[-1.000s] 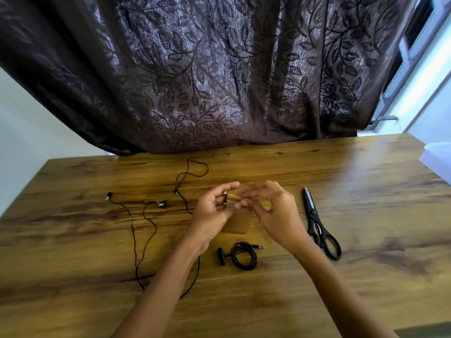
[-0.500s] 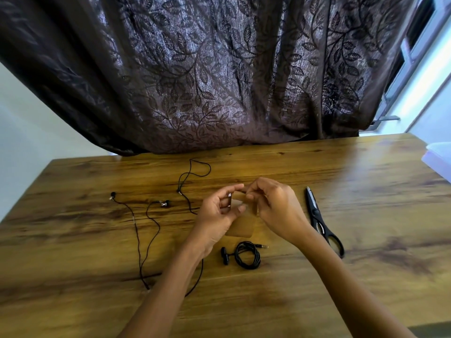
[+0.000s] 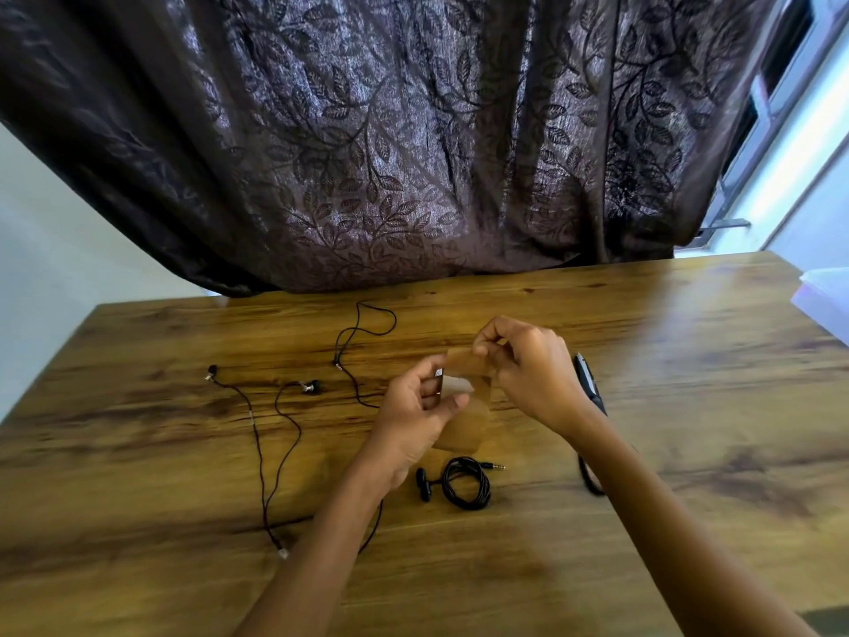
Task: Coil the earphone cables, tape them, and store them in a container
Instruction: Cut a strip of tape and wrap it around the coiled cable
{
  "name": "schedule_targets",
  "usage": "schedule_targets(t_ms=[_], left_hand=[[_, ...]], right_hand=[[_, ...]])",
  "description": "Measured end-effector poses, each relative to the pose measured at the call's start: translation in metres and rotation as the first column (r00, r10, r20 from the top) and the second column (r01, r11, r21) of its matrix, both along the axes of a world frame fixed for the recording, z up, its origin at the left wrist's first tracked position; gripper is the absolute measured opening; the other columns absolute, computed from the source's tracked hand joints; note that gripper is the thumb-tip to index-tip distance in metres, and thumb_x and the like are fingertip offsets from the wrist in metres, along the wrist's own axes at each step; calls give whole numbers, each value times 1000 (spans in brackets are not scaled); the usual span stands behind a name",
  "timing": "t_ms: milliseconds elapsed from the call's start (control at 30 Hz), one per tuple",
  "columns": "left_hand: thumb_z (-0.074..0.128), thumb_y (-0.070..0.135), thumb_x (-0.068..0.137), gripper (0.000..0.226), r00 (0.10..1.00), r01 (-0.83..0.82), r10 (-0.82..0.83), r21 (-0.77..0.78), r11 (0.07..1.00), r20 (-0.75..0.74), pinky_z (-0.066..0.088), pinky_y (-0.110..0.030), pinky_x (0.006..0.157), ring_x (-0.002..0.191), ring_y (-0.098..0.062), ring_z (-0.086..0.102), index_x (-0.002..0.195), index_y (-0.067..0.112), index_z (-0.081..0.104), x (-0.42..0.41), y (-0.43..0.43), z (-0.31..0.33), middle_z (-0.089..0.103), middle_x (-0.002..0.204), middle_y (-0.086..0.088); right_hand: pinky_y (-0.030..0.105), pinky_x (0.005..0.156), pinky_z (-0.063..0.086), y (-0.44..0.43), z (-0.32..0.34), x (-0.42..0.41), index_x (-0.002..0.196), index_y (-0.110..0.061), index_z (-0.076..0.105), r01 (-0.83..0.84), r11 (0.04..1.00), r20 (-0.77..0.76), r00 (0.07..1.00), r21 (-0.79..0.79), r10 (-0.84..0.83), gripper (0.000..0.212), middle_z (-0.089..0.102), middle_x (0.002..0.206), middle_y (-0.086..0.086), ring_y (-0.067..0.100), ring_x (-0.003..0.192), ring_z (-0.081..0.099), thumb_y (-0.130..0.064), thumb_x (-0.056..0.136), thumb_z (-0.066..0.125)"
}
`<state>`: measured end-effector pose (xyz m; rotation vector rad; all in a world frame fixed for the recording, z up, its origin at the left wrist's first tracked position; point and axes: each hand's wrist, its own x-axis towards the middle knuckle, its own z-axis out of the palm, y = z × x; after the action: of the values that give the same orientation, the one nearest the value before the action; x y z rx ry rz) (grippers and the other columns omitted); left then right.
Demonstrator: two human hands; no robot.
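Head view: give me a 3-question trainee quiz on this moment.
1. True or false: the coiled earphone lies on the table, nearer the person than both hands.
2. The right hand pinches: A tape, B scissors, C coiled earphone?
3. How many earphones lie uncoiled?
Key: 1 true; 2 A; 3 one, the loose earphone, left of the left hand.

Dark brown leaf-patterned curtain is hanging behind a wood-grain tabletop, a pale wall is showing at left, and daylight is coming through a window frame at upper right.
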<state>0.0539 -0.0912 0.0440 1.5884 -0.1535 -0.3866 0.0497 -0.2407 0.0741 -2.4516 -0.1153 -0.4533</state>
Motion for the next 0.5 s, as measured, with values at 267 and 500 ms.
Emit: schedule_targets(t_ms=[267,500], left_hand=[[61,19,86,17,1000,-31,31,-25,999,-5,51,-30,74,79,-1,66,100,24,66,1,4,11,72,86,7],[53,39,88,14,986,-138,133,47,989,96,44,-23,75,91,1,56,96,34,64,5,1,15,51,122,3]], right_hand=[[7,62,40,1,8,-2,82,-21,60,-113,990,-76,990,88,119,12,56,74,-17,-5,67,52,-12,89,56],[9,61,40,2,10,0,85,-15,64,-115,988,-18,993,103,117,5,55,74,-17,-4,65,51,-13,88,60]])
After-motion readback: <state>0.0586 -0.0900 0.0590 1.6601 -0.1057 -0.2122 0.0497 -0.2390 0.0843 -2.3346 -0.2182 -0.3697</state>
